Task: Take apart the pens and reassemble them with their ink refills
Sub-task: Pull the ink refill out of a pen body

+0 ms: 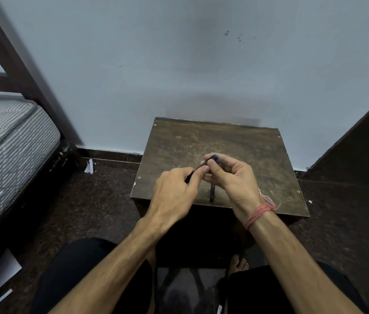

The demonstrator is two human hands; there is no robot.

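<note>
Both hands meet above a small dark wooden table. My left hand pinches the lower end of a dark pen. My right hand grips the pen's upper end, where a blue tip or cap shows between the fingers. The pen's middle is mostly hidden by fingers. A second dark pen lies on the table under my hands, pointing toward the front edge. A pink thread is wound around my right wrist.
The table stands against a pale blue wall. A bed with a striped mattress and a dark wooden frame is on the left. Dark furniture stands on the right. My knees and a bare foot are below the table.
</note>
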